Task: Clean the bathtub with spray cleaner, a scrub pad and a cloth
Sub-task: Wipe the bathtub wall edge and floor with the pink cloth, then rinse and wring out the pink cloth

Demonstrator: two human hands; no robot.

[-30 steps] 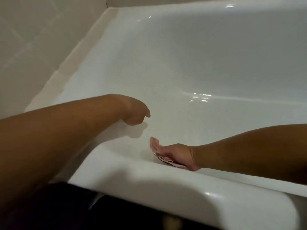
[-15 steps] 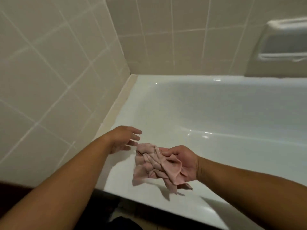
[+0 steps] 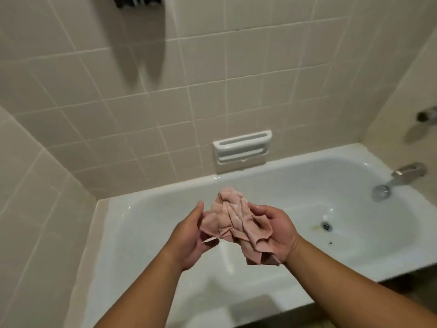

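Observation:
A crumpled pink cloth (image 3: 233, 221) hangs in the air above the white bathtub (image 3: 151, 237). My right hand (image 3: 277, 233) holds it from the right, palm up, with the cloth draped over the fingers. My left hand (image 3: 192, 237) takes the cloth's left edge between thumb and fingers. Both hands are over the tub's left half, well above its floor. No spray cleaner or scrub pad is in view.
A drain (image 3: 326, 225) lies in the tub floor at the right, with small dark specks near it. A metal spout (image 3: 408, 172) and round overflow cap (image 3: 380, 191) are on the right end wall. A white soap dish (image 3: 242, 147) is set in the tiled back wall.
My right hand lifted the pink cloth off the tub's near wall into the air. My left hand came over and took its left edge. My head rose, showing the whole tub.

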